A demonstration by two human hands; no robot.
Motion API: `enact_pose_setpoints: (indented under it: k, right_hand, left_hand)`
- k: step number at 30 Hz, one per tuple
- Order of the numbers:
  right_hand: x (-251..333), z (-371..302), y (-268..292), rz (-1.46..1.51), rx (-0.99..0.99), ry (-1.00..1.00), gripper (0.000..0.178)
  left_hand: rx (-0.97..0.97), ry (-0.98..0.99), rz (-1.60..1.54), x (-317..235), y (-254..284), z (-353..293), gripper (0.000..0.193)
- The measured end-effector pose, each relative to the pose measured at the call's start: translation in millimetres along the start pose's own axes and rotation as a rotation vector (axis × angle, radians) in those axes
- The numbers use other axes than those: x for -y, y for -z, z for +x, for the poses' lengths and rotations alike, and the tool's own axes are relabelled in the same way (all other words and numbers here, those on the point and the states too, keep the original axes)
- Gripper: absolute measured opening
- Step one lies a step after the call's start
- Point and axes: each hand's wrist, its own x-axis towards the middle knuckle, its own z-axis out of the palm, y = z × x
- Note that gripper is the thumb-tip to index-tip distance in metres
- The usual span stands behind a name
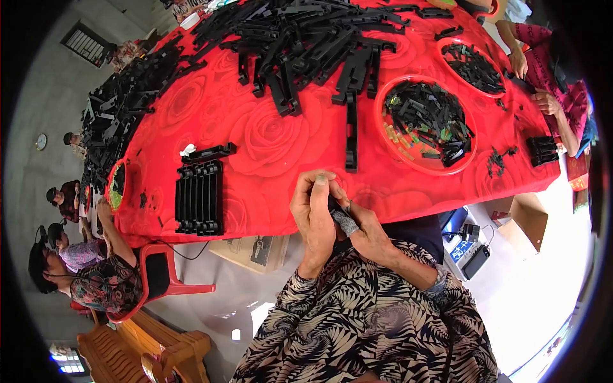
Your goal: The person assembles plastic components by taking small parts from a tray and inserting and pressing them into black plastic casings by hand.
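Both my hands are together in front of my body at the table's near edge. My left hand [313, 214] is closed, thumb up, on a small black piece [332, 203] that the fingers mostly hide. From the other side, my right hand [369, 233] pinches at the same piece; a grey wrap [345, 222] covers one of its fingers. Just beyond them a long black plastic strip [351, 131] lies on the red cloth. To the left, several similar black strips [199, 198] are lined up side by side, with another strip [209, 153] lying across behind them.
A large heap of black strips [300, 38] covers the far side of the red rose-patterned tablecloth [268, 131]. At right are two round trays [381, 121] [440, 46] of small black pieces. Co-workers' hands [546, 101] are at the right edge; a seated person [105, 274] is at left.
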Motion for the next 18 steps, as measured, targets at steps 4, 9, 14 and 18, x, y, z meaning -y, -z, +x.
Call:
enact_pose_setpoints:
  k: [4,9,14,18]
  right_hand:
    - [-4,-1,1,0.114,-0.038,0.048,0.018]
    - [4,-9,3,0.163,0.031,-0.030,0.028]
    - [11,-9,6,0.246,0.049,-0.116,0.027]
    - [5,-6,6,0.255,0.023,-0.127,0.035]
  left_hand:
    - [-0.032,0.043,0.008,1,-6,0,0.020]
    - [-0.034,0.019,0.027,0,-6,-11,0.020]
    - [-0.043,0.010,0.070,7,-7,-11,0.020]
    - [-0.081,0.041,0.140,13,-8,-9,0.022]
